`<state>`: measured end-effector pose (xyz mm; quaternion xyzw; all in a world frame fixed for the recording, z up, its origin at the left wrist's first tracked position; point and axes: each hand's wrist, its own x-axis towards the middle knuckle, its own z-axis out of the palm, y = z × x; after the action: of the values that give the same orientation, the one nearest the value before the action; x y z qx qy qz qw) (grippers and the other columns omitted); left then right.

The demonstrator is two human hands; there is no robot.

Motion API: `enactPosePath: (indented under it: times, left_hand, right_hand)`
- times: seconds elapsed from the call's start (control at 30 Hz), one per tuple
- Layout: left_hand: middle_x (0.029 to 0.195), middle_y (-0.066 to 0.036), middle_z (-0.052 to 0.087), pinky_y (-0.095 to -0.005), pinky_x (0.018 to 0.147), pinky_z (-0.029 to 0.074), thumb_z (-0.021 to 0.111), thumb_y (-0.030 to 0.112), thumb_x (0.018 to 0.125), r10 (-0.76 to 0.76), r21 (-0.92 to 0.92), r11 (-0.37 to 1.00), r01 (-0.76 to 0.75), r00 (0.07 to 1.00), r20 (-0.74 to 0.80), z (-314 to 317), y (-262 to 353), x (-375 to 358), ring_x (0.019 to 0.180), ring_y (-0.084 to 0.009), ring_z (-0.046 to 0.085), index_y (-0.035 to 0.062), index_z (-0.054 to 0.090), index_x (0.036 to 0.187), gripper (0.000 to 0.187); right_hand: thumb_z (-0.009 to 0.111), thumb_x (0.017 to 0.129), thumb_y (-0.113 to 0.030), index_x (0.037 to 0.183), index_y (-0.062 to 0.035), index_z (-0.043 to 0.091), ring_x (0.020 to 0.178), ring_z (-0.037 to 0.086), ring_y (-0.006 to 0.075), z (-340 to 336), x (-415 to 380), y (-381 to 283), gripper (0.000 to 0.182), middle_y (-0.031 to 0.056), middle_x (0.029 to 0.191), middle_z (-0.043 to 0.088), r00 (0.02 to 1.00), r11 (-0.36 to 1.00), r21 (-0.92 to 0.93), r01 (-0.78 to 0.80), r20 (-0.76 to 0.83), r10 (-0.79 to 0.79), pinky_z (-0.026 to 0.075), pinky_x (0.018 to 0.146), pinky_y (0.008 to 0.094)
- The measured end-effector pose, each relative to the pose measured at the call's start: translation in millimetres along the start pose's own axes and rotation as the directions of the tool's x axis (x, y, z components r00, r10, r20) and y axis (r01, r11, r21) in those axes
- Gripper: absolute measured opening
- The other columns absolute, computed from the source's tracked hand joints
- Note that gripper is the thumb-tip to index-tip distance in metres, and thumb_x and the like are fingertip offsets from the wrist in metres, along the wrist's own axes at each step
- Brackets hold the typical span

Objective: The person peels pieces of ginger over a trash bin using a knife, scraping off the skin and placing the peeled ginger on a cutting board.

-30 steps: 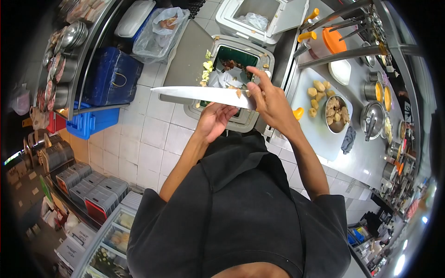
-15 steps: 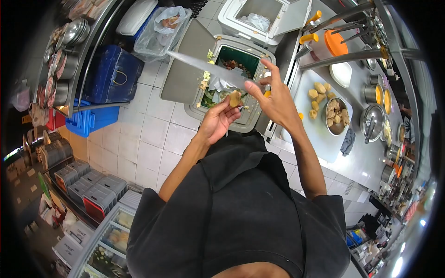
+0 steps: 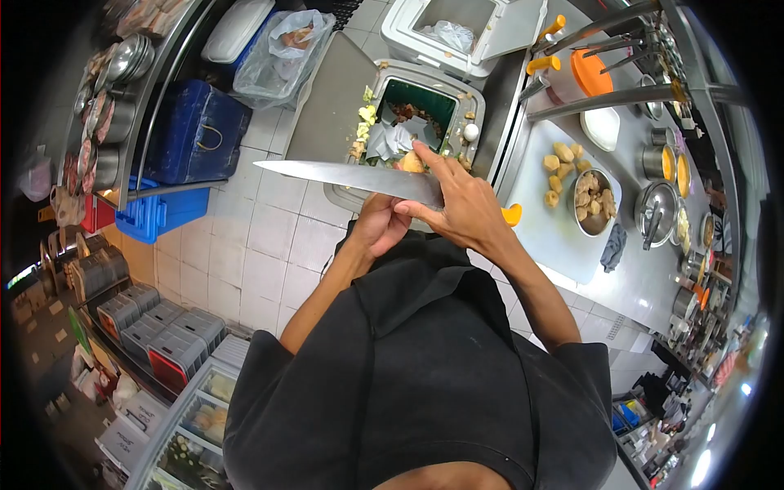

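Observation:
My right hand [image 3: 467,200] grips a large knife [image 3: 347,174] with a yellow handle, its broad blade lying nearly level and pointing left. My left hand [image 3: 380,229] is closed around a piece of ginger [image 3: 412,162]; the blade crosses in front and hides part of both. The right index finger reaches over the blade to the ginger's top. Beneath the hands stands an open grey bin [image 3: 475,106] with a green inside, holding paper and food scraps. Scraps [image 3: 364,122] also cling along the edge of its lid [image 3: 322,106].
On the counter at right, a white cutting board [image 3: 563,260] bears several peeled ginger pieces [image 3: 562,153] and a metal bowl [image 3: 581,232] of ginger. A grey cloth [image 3: 612,249] lies beside it. A white bin [image 3: 400,33] stands beyond, and blue crates [image 3: 196,135] stand left.
The knife has swung down and towards me, from slanting over the bin to nearly level across the ginger. My right hand has turned and come closer to my left.

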<state>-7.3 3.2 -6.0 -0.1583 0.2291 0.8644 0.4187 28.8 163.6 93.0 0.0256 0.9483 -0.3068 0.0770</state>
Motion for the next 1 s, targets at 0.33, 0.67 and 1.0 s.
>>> enactPosePath:
  times: [0.33, 0.67, 1.0]
  left_hand:
    - [0.107, 0.003, 0.062, -0.0195, 0.082, 0.052, 0.063, 0.02, 0.097, 0.019, -0.051, 0.999, -0.019, 1.0, -0.003, 0.4, -0.2, 1.0, 0.094, -0.0042, 0.06, 0.0057, 0.054, 0.123, 0.031]
    - [0.131, -0.008, 0.053, -0.0302, 0.103, 0.042, 0.048, 0.011, 0.102, 0.22, 0.307, 0.918, -0.251, 0.967, 0.13, 21.8, 7.4, -11.5, 0.119, -0.0158, 0.053, -0.0014, 0.04, 0.142, 0.043]
    - [0.133, -0.01, 0.053, -0.0313, 0.105, 0.039, 0.057, 0.04, 0.097, 0.211, 0.315, 0.91, -0.27, 0.955, 0.209, 16.5, 7.0, -7.3, 0.121, -0.0165, 0.052, -0.0053, 0.036, 0.143, 0.067]
  right_hand:
    - [0.06, 0.081, -0.07, 0.143, -0.012, 0.045, 0.073, 0.064, 0.041, 5.3, 1.8, 7.4, 0.086, 0.0228, 0.093, 0.061, 0.99, 0.994, -0.024, 0.105, -0.093, -0.107, 0.051, 0.063, 0.0466]
    - [0.061, 0.081, -0.068, 0.14, -0.0107, 0.047, 0.073, 0.065, 0.0401, 3.6, 6.3, 10.0, 0.083, 0.0219, 0.096, 0.062, 0.984, 0.989, -0.021, 0.147, -0.1, -0.148, 0.051, 0.066, 0.0468]
    - [0.062, 0.082, -0.066, 0.141, -0.0036, 0.045, 0.078, 0.066, 0.0414, 5.4, 6.2, 11.8, 0.088, 0.0264, 0.102, 0.065, 0.974, 0.978, 0.072, 0.198, -0.127, -0.188, 0.052, 0.07, 0.0466]
